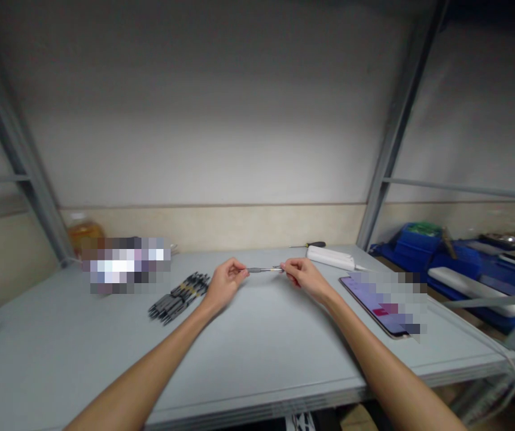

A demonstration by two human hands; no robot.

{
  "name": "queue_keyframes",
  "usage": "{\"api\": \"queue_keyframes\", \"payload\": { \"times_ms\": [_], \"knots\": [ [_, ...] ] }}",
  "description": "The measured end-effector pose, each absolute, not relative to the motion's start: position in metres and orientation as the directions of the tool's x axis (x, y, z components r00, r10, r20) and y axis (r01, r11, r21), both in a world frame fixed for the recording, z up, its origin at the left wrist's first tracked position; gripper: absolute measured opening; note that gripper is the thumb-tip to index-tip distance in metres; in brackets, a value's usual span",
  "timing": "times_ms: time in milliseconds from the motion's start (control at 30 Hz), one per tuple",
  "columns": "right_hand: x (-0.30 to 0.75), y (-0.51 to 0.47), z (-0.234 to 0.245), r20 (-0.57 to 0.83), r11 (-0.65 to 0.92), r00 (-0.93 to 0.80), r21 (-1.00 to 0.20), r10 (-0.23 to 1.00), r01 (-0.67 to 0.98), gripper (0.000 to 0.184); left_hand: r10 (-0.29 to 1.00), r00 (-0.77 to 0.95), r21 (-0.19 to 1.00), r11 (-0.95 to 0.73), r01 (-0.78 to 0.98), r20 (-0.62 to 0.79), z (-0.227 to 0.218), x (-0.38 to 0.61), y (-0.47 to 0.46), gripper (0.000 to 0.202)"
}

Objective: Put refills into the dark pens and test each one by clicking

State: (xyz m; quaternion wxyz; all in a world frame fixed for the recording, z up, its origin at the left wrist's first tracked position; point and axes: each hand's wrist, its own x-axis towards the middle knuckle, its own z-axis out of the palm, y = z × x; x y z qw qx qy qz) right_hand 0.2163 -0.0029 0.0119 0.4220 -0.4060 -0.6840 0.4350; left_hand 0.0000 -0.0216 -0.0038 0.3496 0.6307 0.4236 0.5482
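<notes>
A slim grey and black pen (pixel 261 270) is held level above the table between my two hands. My left hand (pixel 227 280) pinches its left end, at the grey grip. My right hand (pixel 301 276) closes on the other end, near what looks like the clip and a small yellowish mark. The fingertips cover both ends of the pen. Beside my left hand, a bundle of similar dark pens (pixel 179 298) with yellowish marks lies slantwise on the grey table (pixel 248 359).
Right of my right hand lie a white power strip (pixel 331 257), a black-handled screwdriver (pixel 315 244) and a phone (pixel 376 306). A bottle of amber liquid (pixel 84 233) stands back left beside blurred items. Metal posts (pixel 385 161) flank the table; blue bins (pixel 418 242) sit beyond the right side.
</notes>
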Motion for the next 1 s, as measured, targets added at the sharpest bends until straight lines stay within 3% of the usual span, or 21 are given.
{"api": "queue_keyframes", "payload": {
  "times_ms": [233,400,500,700,1000],
  "knots": [
    [0.215,0.0,0.011,0.293,0.367,-0.329,-0.911,0.898,0.19,0.035,0.969,0.166,0.973,-0.204,0.106,0.185,-0.002,0.006,-0.023,0.039],
    [0.215,0.001,0.011,0.33,0.405,-0.321,-0.892,0.888,0.202,0.033,0.965,0.221,0.976,-0.173,0.131,0.142,-0.005,0.003,-0.022,0.046],
    [0.214,-0.001,0.012,0.345,0.424,-0.31,-0.874,0.886,0.24,0.033,0.96,0.214,0.934,-0.234,0.271,0.179,-0.008,0.001,-0.021,0.043],
    [0.214,-0.004,0.012,0.312,0.409,-0.313,-0.854,0.897,0.321,0.034,0.915,0.091,0.701,-0.362,0.615,0.392,-0.003,0.002,-0.028,0.032],
    [0.216,-0.006,0.012,0.23,0.319,-0.355,-0.923,0.906,0.217,0.039,0.82,0.108,0.577,-0.482,0.66,0.561,0.0,0.005,-0.037,0.026]
  ]
}}
